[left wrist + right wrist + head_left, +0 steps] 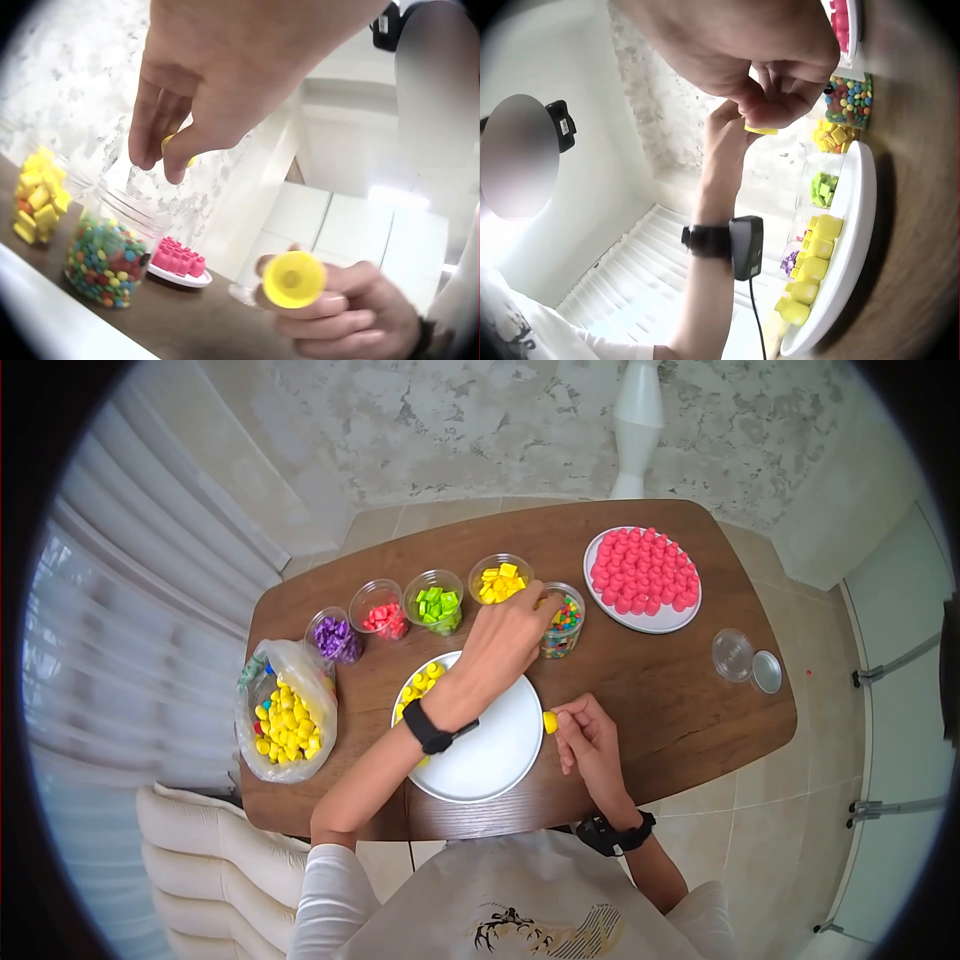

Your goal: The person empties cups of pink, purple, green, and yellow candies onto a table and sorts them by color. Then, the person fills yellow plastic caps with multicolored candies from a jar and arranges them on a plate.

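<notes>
Above the jar of multicoloured candies (562,635), the left hand (500,640) points its fingers downward; in the left wrist view it pinches a small yellow piece (193,161), mostly hidden by the fingers. Right of the white plate (490,750), the right hand (592,750) pinches a yellow piece (550,722) between thumb and fingers. The left wrist view shows this piece's round, hollow opening (294,279) facing the camera. Several yellow pieces (814,268) stand along the plate's left side, partly behind the left forearm in the head view.
Cups of yellow (500,582), green (437,605), red (385,620) and purple (337,640) pieces line the far side. A bag of yellow pieces (288,725) is at left. Pink pieces (645,570) fill another plate. A clear container (732,655) and a lid (767,671) lie at right.
</notes>
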A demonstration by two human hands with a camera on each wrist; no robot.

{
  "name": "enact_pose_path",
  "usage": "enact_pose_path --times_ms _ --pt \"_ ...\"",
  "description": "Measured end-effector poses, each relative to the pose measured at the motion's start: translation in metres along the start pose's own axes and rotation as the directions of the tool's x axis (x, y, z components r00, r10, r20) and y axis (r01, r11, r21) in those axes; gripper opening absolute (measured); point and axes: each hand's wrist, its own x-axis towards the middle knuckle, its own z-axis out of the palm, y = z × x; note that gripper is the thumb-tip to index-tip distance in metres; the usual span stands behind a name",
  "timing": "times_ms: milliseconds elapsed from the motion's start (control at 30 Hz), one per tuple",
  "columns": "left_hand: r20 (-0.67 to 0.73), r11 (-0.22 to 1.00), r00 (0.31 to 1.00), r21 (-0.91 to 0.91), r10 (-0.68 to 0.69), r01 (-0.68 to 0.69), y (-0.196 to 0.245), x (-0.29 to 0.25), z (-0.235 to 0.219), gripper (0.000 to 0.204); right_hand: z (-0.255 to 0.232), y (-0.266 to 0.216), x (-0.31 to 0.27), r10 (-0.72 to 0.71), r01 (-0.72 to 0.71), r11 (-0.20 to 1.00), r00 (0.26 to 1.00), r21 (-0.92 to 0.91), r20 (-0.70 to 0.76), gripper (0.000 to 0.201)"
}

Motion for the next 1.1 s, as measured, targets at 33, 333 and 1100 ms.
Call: enact_pose_path --times_ms 33,333,1100 --pt "0.038 0.993 0.999 0.107 0.037 -0.041 -0.002 0.008 0.004 0.036 0.0 0.001 0.0 -0.008 0.008 1.0 1.0 -0.008 0.0 0.017" --pt "0.078 0.954 0.988 -0.26 -0.136 0.152 0.014 -0.024 -0.023 0.04 -0.007 -0.004 0.002 -0.081 0.081 0.997 0.994 0.005 -0.067 0.015" --pt "0.221 0.503 0.816 -0.693 -0.534 0.517 0.063 -0.171 -0.027 0.037 0.049 0.013 -0.009 -0.106 0.148 0.951 0.981 -0.27 0.162 0.009"
